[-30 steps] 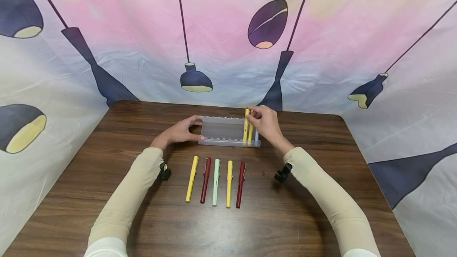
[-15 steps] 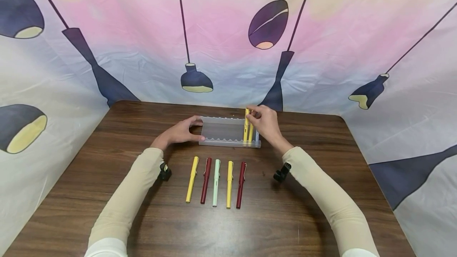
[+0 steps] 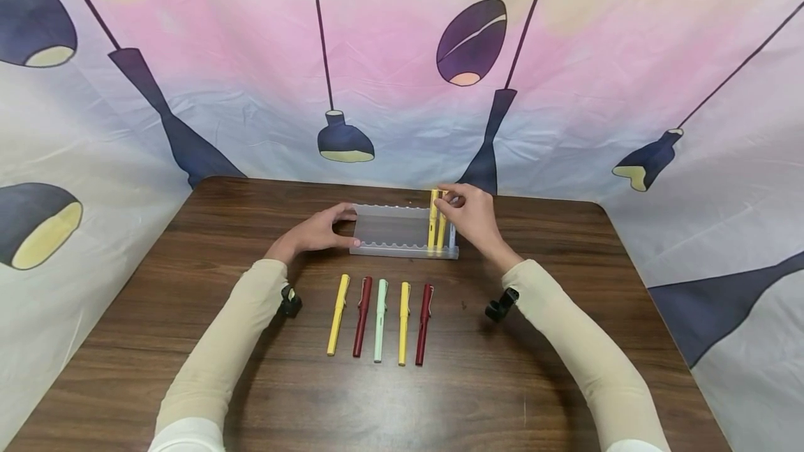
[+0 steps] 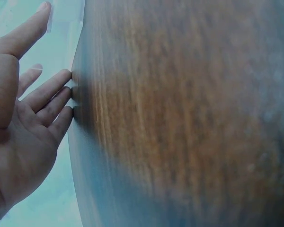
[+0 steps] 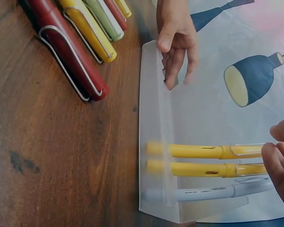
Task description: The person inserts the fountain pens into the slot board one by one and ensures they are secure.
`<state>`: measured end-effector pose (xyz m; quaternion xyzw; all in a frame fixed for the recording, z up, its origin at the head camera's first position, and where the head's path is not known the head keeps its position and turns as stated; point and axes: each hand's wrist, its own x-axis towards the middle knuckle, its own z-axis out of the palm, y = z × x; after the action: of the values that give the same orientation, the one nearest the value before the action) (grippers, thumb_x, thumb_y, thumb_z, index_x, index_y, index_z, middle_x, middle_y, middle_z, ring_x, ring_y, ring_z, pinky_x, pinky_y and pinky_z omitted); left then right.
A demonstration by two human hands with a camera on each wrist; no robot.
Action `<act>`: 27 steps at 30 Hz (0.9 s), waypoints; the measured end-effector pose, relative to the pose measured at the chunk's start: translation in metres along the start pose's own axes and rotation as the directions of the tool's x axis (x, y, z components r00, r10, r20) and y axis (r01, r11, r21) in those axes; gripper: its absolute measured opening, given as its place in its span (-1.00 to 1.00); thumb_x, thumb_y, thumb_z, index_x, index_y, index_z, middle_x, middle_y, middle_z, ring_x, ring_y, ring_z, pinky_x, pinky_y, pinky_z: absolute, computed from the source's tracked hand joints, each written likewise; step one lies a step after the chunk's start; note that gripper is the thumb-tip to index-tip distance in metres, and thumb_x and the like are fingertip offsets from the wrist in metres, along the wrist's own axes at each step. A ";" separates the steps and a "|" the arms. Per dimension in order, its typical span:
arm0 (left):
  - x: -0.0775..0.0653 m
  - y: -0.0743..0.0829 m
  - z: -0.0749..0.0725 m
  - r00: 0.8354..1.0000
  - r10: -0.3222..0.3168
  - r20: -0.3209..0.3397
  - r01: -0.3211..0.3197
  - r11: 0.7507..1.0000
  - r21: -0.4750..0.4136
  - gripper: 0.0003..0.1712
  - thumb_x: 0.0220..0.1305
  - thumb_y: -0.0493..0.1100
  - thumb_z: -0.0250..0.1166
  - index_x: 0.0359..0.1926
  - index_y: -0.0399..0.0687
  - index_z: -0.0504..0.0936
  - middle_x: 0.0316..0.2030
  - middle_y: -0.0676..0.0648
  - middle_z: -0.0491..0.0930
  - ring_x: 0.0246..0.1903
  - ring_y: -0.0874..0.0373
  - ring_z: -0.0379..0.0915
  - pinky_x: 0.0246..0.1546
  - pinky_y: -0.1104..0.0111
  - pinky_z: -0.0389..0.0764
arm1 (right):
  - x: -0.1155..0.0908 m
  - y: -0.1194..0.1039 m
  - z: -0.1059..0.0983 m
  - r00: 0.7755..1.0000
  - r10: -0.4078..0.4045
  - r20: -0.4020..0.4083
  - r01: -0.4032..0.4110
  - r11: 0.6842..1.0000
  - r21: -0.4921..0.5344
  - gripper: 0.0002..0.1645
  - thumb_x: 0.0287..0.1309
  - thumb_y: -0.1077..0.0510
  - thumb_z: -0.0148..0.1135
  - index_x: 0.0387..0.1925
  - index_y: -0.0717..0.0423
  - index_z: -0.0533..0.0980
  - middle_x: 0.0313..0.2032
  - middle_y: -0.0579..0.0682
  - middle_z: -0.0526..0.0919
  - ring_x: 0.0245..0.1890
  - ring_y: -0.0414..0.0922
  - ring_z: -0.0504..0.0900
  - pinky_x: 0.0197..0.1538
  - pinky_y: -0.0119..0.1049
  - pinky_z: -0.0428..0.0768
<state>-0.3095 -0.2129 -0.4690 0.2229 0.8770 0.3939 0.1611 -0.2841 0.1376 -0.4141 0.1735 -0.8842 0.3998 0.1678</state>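
Note:
A clear plastic pen rack [image 3: 392, 225] with scalloped rails stands near the back of the table. My left hand [image 3: 319, 229] holds its left end, thumb at the front rail and fingers toward the back. Two yellow pens [image 5: 199, 151] and a whitish pen [image 5: 213, 192] stand side by side in the rack's right end, caps up. My right hand [image 3: 471, 215] is at their cap ends. In the right wrist view its fingertips [image 5: 270, 153] are slightly apart at the caps, with no pen clearly between them.
In front of the rack lies a row of pens: a yellow pen [image 3: 338, 314], a dark red pen [image 3: 361, 317], a mint green pen [image 3: 380, 321], another yellow pen [image 3: 403, 324] and another dark red pen [image 3: 423, 325]. Behind the table [image 3: 301, 403] hangs a lamp-patterned cloth [image 3: 402, 54].
My right hand has shifted slightly right, its fingers coming away from the left yellow pen, which stays upright in the rack. My left hand and the row of pens have not moved.

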 end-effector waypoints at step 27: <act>0.001 0.002 0.000 1.000 -0.003 0.002 0.003 1.000 0.008 0.05 0.22 0.08 0.52 0.54 -0.17 0.16 0.41 -0.22 0.41 0.50 -0.15 0.15 0.49 -0.09 0.14 | -0.067 -0.005 -0.001 0.995 0.065 0.070 -0.071 0.994 0.086 -0.60 0.17 0.08 0.52 0.01 0.16 0.73 -0.32 -0.04 0.78 -0.44 -0.17 0.71 -0.34 -0.32 0.66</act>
<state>-0.3099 -0.2115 -0.4678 0.2227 0.8788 0.3899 0.1615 -0.2225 0.1468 -0.4400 0.1637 -0.8763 0.4378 0.1166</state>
